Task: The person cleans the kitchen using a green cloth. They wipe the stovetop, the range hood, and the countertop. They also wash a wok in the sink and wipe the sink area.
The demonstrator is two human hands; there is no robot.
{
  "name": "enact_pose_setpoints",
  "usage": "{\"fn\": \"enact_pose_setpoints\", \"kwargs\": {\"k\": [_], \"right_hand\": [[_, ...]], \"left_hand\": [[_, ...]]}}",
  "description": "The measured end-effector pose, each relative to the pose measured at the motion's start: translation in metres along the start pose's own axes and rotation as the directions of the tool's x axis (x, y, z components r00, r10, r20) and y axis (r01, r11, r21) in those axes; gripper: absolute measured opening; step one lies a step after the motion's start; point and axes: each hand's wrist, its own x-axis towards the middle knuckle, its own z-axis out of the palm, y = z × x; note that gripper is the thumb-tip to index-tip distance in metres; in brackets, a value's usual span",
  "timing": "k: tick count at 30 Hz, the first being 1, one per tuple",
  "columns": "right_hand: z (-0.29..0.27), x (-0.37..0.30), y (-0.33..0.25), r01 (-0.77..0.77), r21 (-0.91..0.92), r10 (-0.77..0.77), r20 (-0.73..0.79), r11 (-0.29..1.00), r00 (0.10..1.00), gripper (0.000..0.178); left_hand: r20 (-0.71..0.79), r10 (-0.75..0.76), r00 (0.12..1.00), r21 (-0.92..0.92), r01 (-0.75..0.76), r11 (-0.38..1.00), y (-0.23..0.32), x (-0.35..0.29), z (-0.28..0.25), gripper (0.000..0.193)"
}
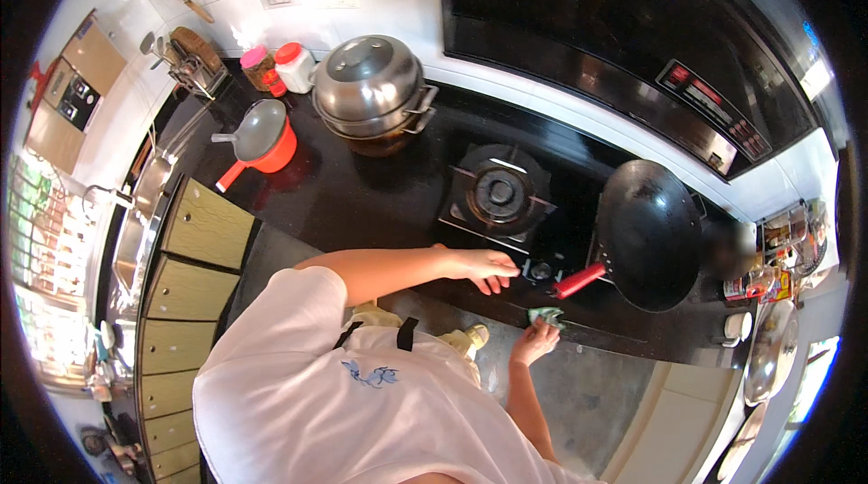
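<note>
My right hand grips a small green cloth at the front edge of the black counter. Above the counter's front edge, my left hand is empty, its fingers loosely bent and apart. Those fingertips are close to a round control knob on the black gas stove. Behind the left hand lies the bare burner with its pan support. To the right, a black wok sits over the other burner, and its red handle points toward me.
A steel steamer pot stands at the back left, with an orange pan beside it. Lidded jars are near the wall. A range hood overhangs the stove. Seasoning packs crowd the far right.
</note>
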Motion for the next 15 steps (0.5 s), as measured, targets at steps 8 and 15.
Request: {"fn": "enact_pose_setpoints", "kwargs": {"k": [8, 15], "right_hand": [[0.073, -0.053, -0.22, 0.308, 0.177, -0.349, 0.295, 0.935, 0.889, 0.02], [0.172, -0.022, -0.335, -0.451, 0.322, 0.068, 0.748, 0.832, 0.661, 0.022]], "left_hand": [[-0.736, 0.092, 0.671, -0.11, -0.252, 0.961, -0.07, -0.194, -0.234, 0.025], [-0.911, 0.037, 0.411, -0.182, -0.481, 0.857, -0.04, -0.278, -0.397, 0.086]]}}
